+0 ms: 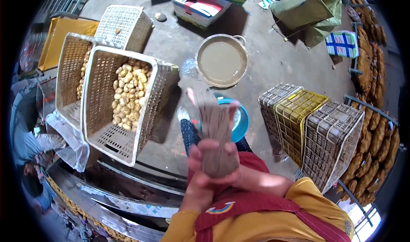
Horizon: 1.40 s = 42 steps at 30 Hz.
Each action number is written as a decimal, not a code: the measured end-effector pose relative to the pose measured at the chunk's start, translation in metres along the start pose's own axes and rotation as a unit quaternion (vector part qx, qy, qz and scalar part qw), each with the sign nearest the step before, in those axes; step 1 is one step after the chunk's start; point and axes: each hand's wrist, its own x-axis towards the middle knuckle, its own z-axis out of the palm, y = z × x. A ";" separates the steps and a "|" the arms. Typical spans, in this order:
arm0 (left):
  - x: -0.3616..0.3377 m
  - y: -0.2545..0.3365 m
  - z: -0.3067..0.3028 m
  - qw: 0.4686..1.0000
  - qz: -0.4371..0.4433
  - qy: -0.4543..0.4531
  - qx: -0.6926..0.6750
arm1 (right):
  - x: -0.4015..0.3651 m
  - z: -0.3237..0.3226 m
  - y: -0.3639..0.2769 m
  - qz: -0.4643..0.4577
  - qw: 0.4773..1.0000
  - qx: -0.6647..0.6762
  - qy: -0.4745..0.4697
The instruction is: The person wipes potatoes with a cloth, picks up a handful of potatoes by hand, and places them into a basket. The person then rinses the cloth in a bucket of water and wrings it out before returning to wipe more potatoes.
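Covering most of the view is a grey concrete floor, wet in places. Two white lattice baskets stand tilted at the left. The nearer basket holds a heap of pale potatoes. The farther basket touches it and shows a few more. At the right stands a row of upended crates, grey and yellow, pressed side by side. Beyond them are racks of brown goods (too blurred to identify).

A round metal basin of murky liquid sits on the floor at centre. Just below it, a blue bowl is partly hidden.

In front of the bowl, a bundle of grey-brown strands stands upright, blurred toward its top. Its lower end is at centre frame, close to the person's red apron.

The left hand is closed around that lower end, fingers curled over it. The right hand is clasped around the same end from the other side, so both hands grip the bundle together.
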 end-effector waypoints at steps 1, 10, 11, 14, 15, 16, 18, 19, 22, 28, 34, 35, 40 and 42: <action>0.007 0.008 0.016 0.995 0.091 -0.024 0.040 | -0.006 0.001 -0.010 0.052 0.997 0.018 -0.061; 0.107 0.096 0.127 0.586 0.533 -0.526 0.311 | -0.093 0.125 -0.184 0.161 0.321 -0.891 0.277; 0.102 0.104 0.133 0.512 0.532 -0.546 0.395 | -0.078 0.147 -0.186 0.202 0.163 -0.929 0.266; 0.086 0.110 0.147 0.561 0.397 -0.585 0.430 | -0.058 0.153 -0.220 0.180 -0.071 -0.948 0.253; 0.087 0.114 0.156 0.572 0.335 -0.640 0.389 | -0.048 0.158 -0.230 0.171 -0.118 -0.951 0.229; 0.089 0.119 0.165 0.578 0.268 -0.690 0.344 | -0.040 0.158 -0.240 0.162 -0.162 -0.952 0.203; 0.092 0.110 0.175 0.585 0.095 -0.767 0.246 | -0.032 0.152 -0.263 0.109 -0.197 -0.964 0.144; 0.091 0.104 0.178 0.581 -0.009 -0.791 0.190 | -0.028 0.148 -0.274 0.081 -0.212 -0.967 0.115; 0.072 0.082 0.180 0.596 -0.282 -0.752 0.016 | -0.016 0.134 -0.293 -0.027 -0.208 -0.973 0.095; 0.025 0.059 0.193 0.493 -0.541 -0.600 -0.325 | 0.001 0.066 -0.320 -0.209 -0.048 -0.961 0.177; -0.001 0.047 0.202 0.450 -0.534 -0.526 -0.486 | 0.012 0.007 -0.305 -0.321 0.216 -0.862 0.329; 0.003 0.056 0.206 0.448 -0.524 -0.514 -0.510 | 0.013 -0.001 -0.303 -0.333 0.226 -0.854 0.331; -0.002 0.054 0.218 0.450 -0.519 -0.462 -0.561 | 0.016 -0.021 -0.299 -0.355 0.246 -0.840 0.328; 0.000 0.056 0.222 0.454 -0.503 -0.458 -0.575 | 0.023 -0.029 -0.297 -0.366 0.249 -0.837 0.323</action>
